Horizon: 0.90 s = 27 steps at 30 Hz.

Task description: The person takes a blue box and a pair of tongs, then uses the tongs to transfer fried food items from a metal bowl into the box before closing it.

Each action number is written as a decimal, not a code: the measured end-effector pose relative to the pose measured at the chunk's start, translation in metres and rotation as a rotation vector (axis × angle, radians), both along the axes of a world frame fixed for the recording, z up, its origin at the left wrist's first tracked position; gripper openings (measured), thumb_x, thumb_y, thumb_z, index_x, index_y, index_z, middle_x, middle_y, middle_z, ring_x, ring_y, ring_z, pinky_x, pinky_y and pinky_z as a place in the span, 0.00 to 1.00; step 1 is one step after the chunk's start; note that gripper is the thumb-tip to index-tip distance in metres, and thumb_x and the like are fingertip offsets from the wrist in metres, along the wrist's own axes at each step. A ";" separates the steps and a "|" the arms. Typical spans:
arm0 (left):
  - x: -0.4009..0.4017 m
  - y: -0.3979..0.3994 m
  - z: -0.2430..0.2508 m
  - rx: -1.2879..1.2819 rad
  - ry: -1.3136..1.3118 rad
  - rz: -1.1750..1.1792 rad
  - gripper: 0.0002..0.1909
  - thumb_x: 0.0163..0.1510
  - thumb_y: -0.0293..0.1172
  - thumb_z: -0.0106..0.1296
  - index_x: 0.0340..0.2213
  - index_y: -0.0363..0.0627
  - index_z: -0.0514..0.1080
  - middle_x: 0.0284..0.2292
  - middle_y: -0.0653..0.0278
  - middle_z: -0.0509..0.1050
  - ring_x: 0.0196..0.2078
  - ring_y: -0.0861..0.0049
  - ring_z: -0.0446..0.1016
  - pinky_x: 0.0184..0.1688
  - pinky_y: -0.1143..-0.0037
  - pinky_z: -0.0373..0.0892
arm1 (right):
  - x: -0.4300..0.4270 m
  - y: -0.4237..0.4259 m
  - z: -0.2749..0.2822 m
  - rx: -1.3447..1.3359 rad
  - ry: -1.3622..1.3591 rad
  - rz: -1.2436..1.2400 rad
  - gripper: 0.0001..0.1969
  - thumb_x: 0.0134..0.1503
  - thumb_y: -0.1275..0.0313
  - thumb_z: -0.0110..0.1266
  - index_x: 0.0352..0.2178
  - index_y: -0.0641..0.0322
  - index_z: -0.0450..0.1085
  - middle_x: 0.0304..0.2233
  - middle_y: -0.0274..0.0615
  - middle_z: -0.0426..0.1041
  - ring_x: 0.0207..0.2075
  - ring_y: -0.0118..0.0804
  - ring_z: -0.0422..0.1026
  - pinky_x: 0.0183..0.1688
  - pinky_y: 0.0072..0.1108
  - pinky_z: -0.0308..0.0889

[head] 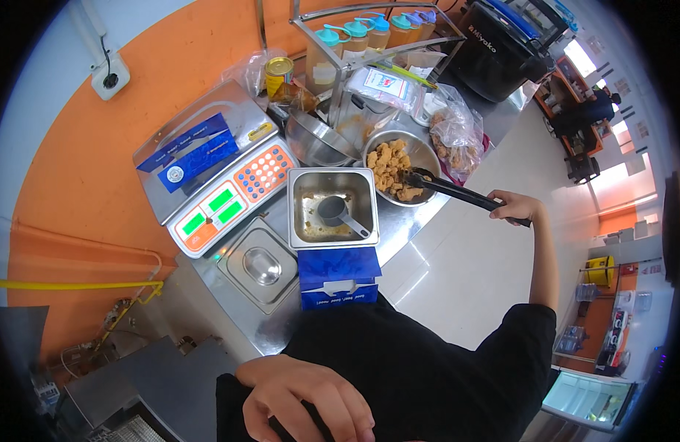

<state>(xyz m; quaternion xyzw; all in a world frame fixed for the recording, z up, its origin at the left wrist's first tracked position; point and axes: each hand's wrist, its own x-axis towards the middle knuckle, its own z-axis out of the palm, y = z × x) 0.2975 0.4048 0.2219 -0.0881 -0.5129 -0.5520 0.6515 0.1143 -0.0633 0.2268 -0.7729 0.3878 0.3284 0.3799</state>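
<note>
My right hand (514, 207) grips the handle end of black tongs (456, 190). Their tips rest among fried, breaded pieces (388, 160) inside a round steel bowl (423, 145). Close to the camera, my left hand (312, 398) is raised before my black shirt, fingers loosely bent and apart, with nothing seen in it. Left of the bowl stands a square steel pan (294, 210) with stains inside. A metal scoop (333, 211) with a handle lies in it. A folded blue printed carton (338, 271) sits at the counter's near edge, partly hidden by my shirt.
A lit digital scale (229, 207) carries another blue carton (199, 166). Beside it lies a steel lid (260, 265). A tilted steel bowl (318, 138), squeeze bottles (356, 36), a bagged food portion (456, 138) and a black Miyako appliance (486, 55) crowd the back. A person (588, 110) is far right.
</note>
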 end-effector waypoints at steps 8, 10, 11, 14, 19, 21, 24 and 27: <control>0.003 -0.002 -0.004 0.022 -0.003 0.034 0.15 0.50 0.38 0.46 0.30 0.36 0.72 0.38 0.53 0.67 0.41 0.61 0.68 0.43 0.70 0.65 | -0.001 -0.001 0.007 0.170 0.021 -0.238 0.24 0.45 0.65 0.54 0.42 0.62 0.58 0.16 0.34 0.65 0.08 0.20 0.58 0.10 0.12 0.52; 0.002 -0.002 -0.002 0.073 -0.009 0.006 0.14 0.50 0.37 0.46 0.33 0.40 0.72 0.39 0.56 0.67 0.43 0.64 0.67 0.45 0.70 0.64 | 0.006 0.002 0.011 0.148 0.044 -0.200 0.24 0.45 0.64 0.54 0.42 0.61 0.58 0.17 0.34 0.67 0.09 0.20 0.58 0.11 0.13 0.53; 0.000 -0.003 -0.001 0.090 -0.011 -0.003 0.14 0.50 0.37 0.46 0.35 0.41 0.72 0.39 0.58 0.67 0.43 0.65 0.67 0.46 0.71 0.63 | 0.010 0.004 0.013 0.126 0.067 -0.164 0.24 0.45 0.63 0.55 0.42 0.61 0.59 0.18 0.35 0.68 0.10 0.21 0.59 0.11 0.13 0.54; -0.010 -0.012 0.000 -0.133 0.096 0.329 0.16 0.49 0.36 0.43 0.30 0.34 0.72 0.41 0.50 0.66 0.44 0.56 0.67 0.43 0.64 0.65 | 0.020 0.018 0.022 -0.011 0.111 0.074 0.26 0.44 0.63 0.55 0.43 0.61 0.59 0.20 0.35 0.69 0.12 0.23 0.61 0.14 0.15 0.56; -0.012 -0.011 -0.001 -0.110 0.117 0.376 0.17 0.50 0.37 0.42 0.30 0.34 0.72 0.39 0.50 0.67 0.42 0.57 0.68 0.42 0.65 0.65 | 0.026 0.035 0.023 -0.210 0.120 0.165 0.27 0.41 0.62 0.57 0.43 0.58 0.60 0.19 0.34 0.68 0.13 0.25 0.62 0.15 0.17 0.57; -0.011 -0.011 -0.001 -0.110 0.112 0.389 0.17 0.50 0.37 0.41 0.30 0.34 0.72 0.37 0.50 0.68 0.42 0.58 0.68 0.41 0.66 0.65 | 0.026 0.036 0.023 -0.243 0.102 0.177 0.28 0.40 0.61 0.57 0.43 0.57 0.61 0.19 0.34 0.68 0.13 0.26 0.62 0.15 0.19 0.56; -0.008 -0.007 0.001 -0.111 0.066 0.417 0.15 0.50 0.36 0.43 0.29 0.35 0.72 0.35 0.52 0.70 0.40 0.58 0.69 0.40 0.66 0.66 | 0.024 0.035 0.023 -0.227 0.075 0.175 0.27 0.42 0.64 0.57 0.44 0.59 0.59 0.19 0.33 0.65 0.13 0.24 0.61 0.14 0.16 0.57; 0.021 0.001 0.021 -0.207 -0.151 0.660 0.10 0.48 0.33 0.48 0.29 0.39 0.72 0.32 0.58 0.72 0.38 0.63 0.71 0.38 0.66 0.67 | 0.005 0.024 0.015 -0.147 0.045 0.098 0.26 0.42 0.65 0.57 0.43 0.59 0.59 0.18 0.31 0.63 0.12 0.23 0.61 0.14 0.16 0.56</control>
